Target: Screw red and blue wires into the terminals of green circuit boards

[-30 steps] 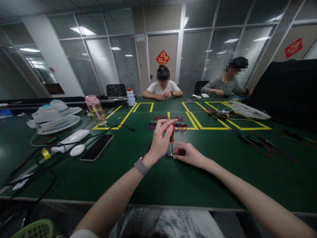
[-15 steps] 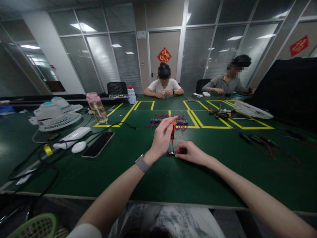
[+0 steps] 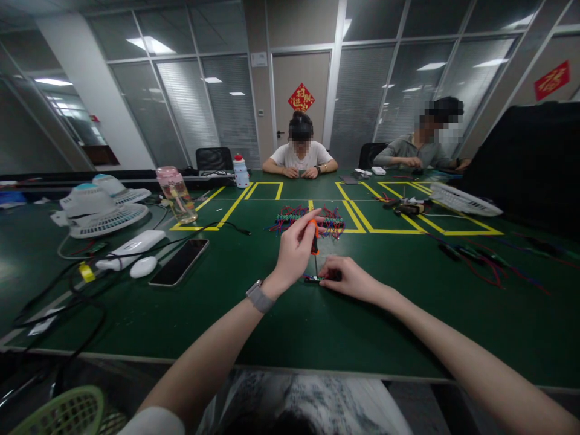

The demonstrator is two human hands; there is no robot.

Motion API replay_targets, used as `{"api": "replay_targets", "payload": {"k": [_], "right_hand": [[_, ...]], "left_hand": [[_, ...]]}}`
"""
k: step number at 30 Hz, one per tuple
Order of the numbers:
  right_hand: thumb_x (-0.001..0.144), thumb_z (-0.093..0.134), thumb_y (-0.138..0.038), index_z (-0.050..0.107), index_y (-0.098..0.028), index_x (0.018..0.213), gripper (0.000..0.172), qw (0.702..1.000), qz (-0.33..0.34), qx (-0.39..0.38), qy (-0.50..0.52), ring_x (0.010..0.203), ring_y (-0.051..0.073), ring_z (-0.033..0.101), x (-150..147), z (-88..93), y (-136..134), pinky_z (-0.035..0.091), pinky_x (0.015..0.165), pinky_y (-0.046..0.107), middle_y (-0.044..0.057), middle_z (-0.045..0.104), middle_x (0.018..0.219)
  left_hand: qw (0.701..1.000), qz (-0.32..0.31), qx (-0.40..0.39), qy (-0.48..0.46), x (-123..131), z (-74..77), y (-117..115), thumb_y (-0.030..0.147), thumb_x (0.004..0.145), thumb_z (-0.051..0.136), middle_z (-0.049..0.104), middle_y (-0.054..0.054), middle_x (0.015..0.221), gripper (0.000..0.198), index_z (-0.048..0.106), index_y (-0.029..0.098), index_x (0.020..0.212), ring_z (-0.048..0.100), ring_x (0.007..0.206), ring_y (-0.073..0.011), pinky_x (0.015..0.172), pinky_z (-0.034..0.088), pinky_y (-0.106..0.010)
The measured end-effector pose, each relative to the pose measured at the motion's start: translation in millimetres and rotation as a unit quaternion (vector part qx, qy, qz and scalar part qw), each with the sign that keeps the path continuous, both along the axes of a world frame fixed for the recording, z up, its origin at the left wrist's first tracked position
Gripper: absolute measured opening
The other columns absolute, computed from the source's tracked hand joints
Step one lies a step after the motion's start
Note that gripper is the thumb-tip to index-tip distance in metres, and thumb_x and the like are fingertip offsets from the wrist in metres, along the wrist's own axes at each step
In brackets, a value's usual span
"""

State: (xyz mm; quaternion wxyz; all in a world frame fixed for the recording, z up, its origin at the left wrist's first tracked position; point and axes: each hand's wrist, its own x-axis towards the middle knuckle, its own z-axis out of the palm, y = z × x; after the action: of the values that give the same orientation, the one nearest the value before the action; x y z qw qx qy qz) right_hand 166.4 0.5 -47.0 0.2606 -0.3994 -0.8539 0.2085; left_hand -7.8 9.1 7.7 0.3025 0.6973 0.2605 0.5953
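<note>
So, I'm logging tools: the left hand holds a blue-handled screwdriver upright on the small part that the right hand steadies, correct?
Not quite: in the head view the screwdriver has an orange handle, not a blue one. The left hand does hold it upright on the small part that the right hand steadies.

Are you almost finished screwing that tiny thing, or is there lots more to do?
Done: hard to tell; a pile of wired boards lies farther back, finished or not. In hand: the left hand holds the screwdriver upright, tip on the small board that the right hand pins to the table. Left: likely this screw, maybe the loose wired pieces at right.
</note>
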Motion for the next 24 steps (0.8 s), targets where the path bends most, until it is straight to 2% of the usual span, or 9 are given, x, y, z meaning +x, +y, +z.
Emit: {"api": "replay_targets", "payload": {"k": [3,5,8,11,13,15,19,22,24], "right_hand": [[0.078,0.069,-0.017,0.068,-0.015,0.082,0.005,1.000,0.001,0.009,-0.010,0.068,0.016,0.057,0.1,0.5,0.0,0.044,0.063,0.025,0.003,0.061,0.077],[0.078,0.069,-0.017,0.068,-0.015,0.083,0.005,1.000,0.001,0.014,-0.014,0.068,0.016,0.057,0.1,0.0,0.5,0.043,0.062,0.025,0.003,0.061,0.076],[0.079,0.069,-0.018,0.068,-0.015,0.083,0.005,1.000,0.004,0.020,-0.018,0.068,0.015,0.057,0.1,-0.5,0.5,0.043,0.062,0.025,0.002,0.060,0.075],[0.080,0.068,-0.018,0.068,-0.015,0.084,0.005,0.999,0.009,0.033,-0.023,0.068,0.015,0.057,0.4,-0.2,-0.9,0.043,0.062,0.025,0.003,0.060,0.077],[0.081,0.067,-0.019,0.067,-0.016,0.084,0.004,0.999,0.012,0.042,-0.024,0.068,0.015,0.056,0.8,-0.4,-1.7,0.043,0.062,0.025,0.003,0.060,0.078],[0.082,0.066,-0.020,0.066,-0.016,0.084,0.004,0.999,0.016,0.046,-0.021,0.068,0.015,0.056,1.1,-1.1,-1.7,0.043,0.061,0.025,0.003,0.060,0.078],[0.083,0.065,-0.021,0.066,-0.016,0.083,0.005,0.999,0.016,0.041,-0.014,0.069,0.015,0.057,1.2,-3.3,0.5,0.043,0.062,0.025,0.003,0.061,0.078],[0.083,0.066,-0.022,0.066,-0.016,0.082,0.005,0.999,0.014,0.035,-0.011,0.070,0.015,0.057,0.8,-3.7,1.5,0.044,0.063,0.025,0.003,0.061,0.079],[0.083,0.066,-0.022,0.066,-0.016,0.082,0.006,0.999,0.013,0.029,-0.009,0.070,0.015,0.057,0.7,-3.3,1.5,0.044,0.063,0.025,0.003,0.061,0.079]], "left_hand": [[0.999,0.028,0.018,0.009,0.5,1.4,-1.8,0.027,0.092,0.057,0.067,-0.005,0.100,0.023,0.067,0.021,0.111,0.063,0.087,-0.0149,0.078,0.051,-0.027],[0.997,0.054,0.042,0.027,-0.1,3.3,-4.2,0.028,0.091,0.058,0.064,-0.005,0.098,0.019,0.070,0.023,0.104,0.061,0.091,-0.0154,0.077,0.051,-0.026],[0.996,0.059,0.060,0.043,-1.6,5.0,-5.9,0.026,0.095,0.049,0.060,-0.008,0.111,0.025,0.068,0.023,0.111,0.057,0.106,-0.0177,0.087,0.050,-0.030],[0.995,0.046,0.074,0.049,-2.0,3.8,-4.5,0.020,0.096,0.042,0.058,-0.008,0.128,0.032,0.064,0.022,0.119,0.051,0.123,-0.0204,0.103,0.044,-0.039],[0.997,0.028,0.058,0.037,-1.3,2.3,-3.4,0.019,0.097,0.039,0.060,-0.008,0.129,0.033,0.062,0.023,0.121,0.057,0.117,-0.0201,0.101,0.046,-0.040],[0.999,0.017,0.041,0.021,-0.3,1.6,-3.5,0.020,0.097,0.042,0.064,-0.008,0.122,0.031,0.062,0.023,0.121,0.063,0.104,-0.0186,0.091,0.051,-0.036],[0.996,0.044,0.065,0.032,0.2,4.3,-7.3,0.021,0.091,0.056,0.067,-0.006,0.100,0.021,0.068,0.022,0.108,0.062,0.091,-0.0164,0.079,0.051,-0.029],[0.992,0.076,0.081,0.051,-0.4,6.2,-9.4,0.025,0.087,0.064,0.062,-0.005,0.096,0.014,0.071,0.023,0.099,0.059,0.090,-0.0163,0.082,0.050,-0.030],[0.993,0.069,0.077,0.055,-0.4,5.2,-8.8,0.026,0.091,0.058,0.061,-0.006,0.103,0.018,0.070,0.024,0.104,0.059,0.096,-0.0170,0.087,0.049,-0.032]]}}
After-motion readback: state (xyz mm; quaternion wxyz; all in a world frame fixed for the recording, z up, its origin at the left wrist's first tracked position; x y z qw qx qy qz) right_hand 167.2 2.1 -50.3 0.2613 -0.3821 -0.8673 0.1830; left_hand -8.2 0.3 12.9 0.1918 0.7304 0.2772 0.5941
